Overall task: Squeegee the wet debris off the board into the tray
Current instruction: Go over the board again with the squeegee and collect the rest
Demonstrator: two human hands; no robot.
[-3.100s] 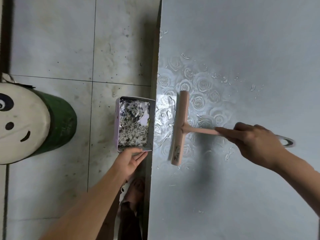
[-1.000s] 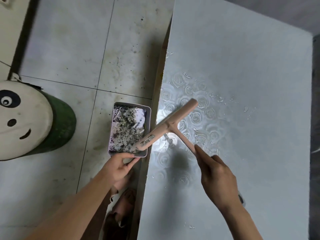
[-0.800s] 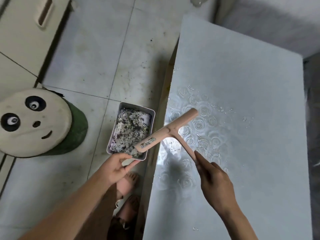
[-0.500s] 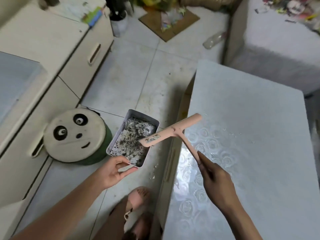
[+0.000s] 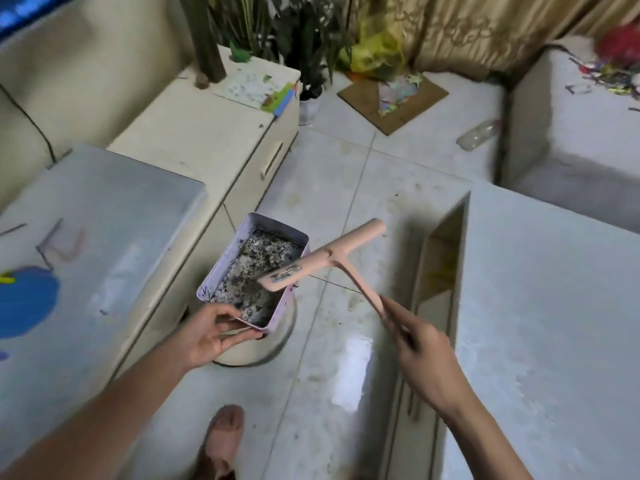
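label [image 5: 285, 273] on squeegee [image 5: 333, 255] unreadable, over tray [image 5: 225, 263].

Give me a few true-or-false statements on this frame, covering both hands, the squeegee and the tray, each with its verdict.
1. The left hand holds the tray by its near end. True.
2. The tray is empty. False: grey speckled debris lies inside it.
3. The right hand grips the handle of the pink squeegee. True.
4. The squeegee head is pressed flat on the board. False: it is off the board, to its left, with one end of the head over the tray.
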